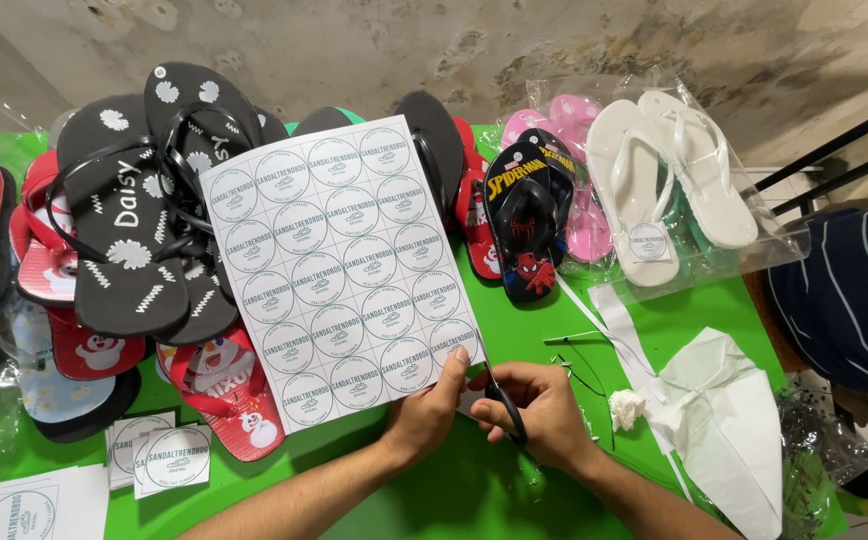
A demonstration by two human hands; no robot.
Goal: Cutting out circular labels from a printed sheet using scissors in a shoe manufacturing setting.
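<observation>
right hand (539, 410) is closed through the handles of black scissors (499, 390), blades at the lower right corner of the sticker sheet (339, 265). left hand (429, 410) pinches that same corner, thumb on top, fingers folded beneath. the sheet is white, printed with rows of round labels, and lies tilted over the sandals near the middle of the green table (714, 310). cut square labels (164, 455) are stacked at the near left edge, with another sheet (14, 510) at the near left corner. black flip-flops (129, 210) lie left of the sheet; red ones (224, 395) lie below it. a clear bag (684, 180) of white sandals, bearing one round label, sits toward the far right corner. white wrapping (729, 420) lies at the right edge.
</observation>
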